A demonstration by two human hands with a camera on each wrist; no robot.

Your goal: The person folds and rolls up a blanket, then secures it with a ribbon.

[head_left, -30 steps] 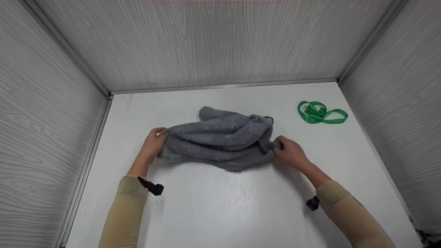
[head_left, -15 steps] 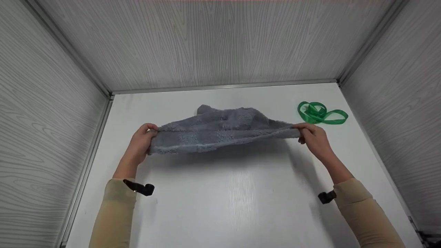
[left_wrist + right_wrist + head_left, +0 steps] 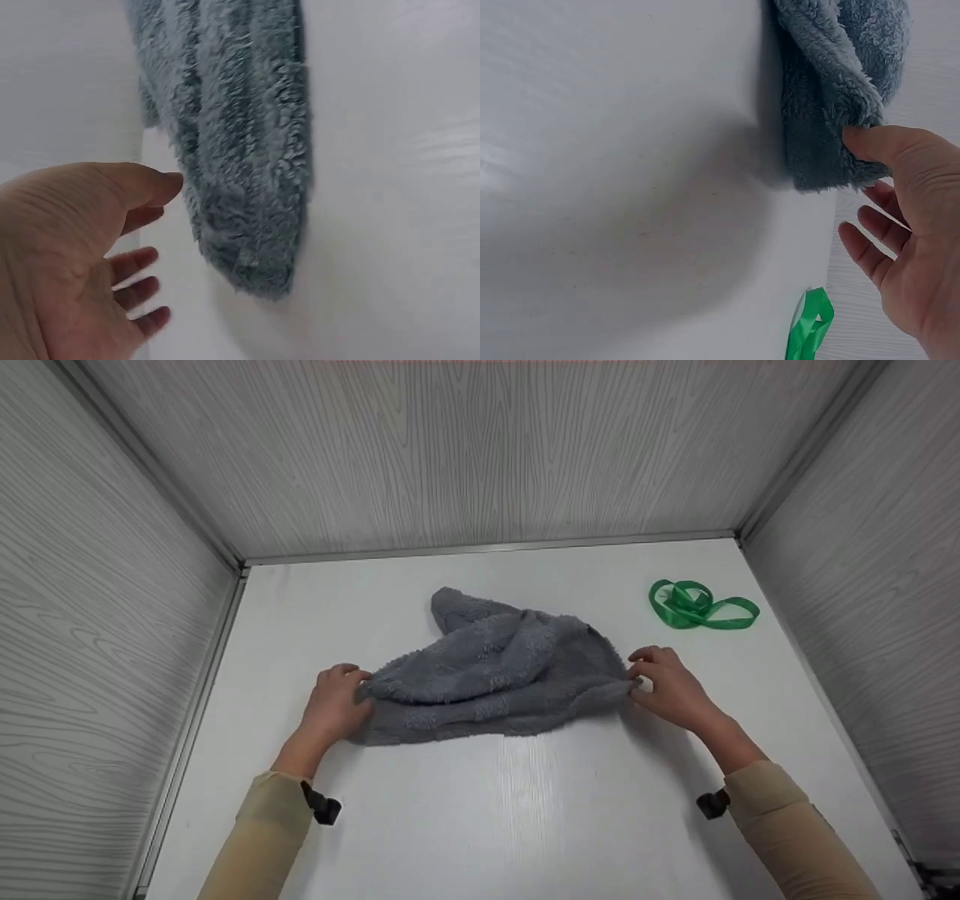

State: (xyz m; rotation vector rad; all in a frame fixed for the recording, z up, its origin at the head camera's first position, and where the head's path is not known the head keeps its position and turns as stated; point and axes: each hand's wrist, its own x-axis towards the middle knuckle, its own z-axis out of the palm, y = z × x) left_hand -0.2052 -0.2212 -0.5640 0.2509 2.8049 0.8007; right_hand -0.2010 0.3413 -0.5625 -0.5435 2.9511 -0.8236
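Observation:
A fluffy grey towel [image 3: 487,667] lies in loose folds on the white table, one end poking out at the back left. My left hand [image 3: 337,705] is at its left end. The left wrist view shows this hand [image 3: 67,255] with thumb and fingers spread apart, the thumb tip right at the edge of the towel [image 3: 247,150]. At the other end my right hand [image 3: 671,686] pinches the towel's right corner. In the right wrist view, the thumb of the right hand [image 3: 922,202] presses on the towel [image 3: 832,97], index finger behind it, other fingers loose.
A loosely looped green ribbon [image 3: 697,606] lies at the back right of the table [image 3: 480,817]. Grey wood-grain panels [image 3: 480,457] close in the back and both sides. Small black cameras sit on both wrists, by the tan sleeves [image 3: 255,840].
The right hand drew the towel's corner to the right and both hands stretched it out. Then they lowered it toward me, and it sagged into folds. The left hand's fingers have loosened.

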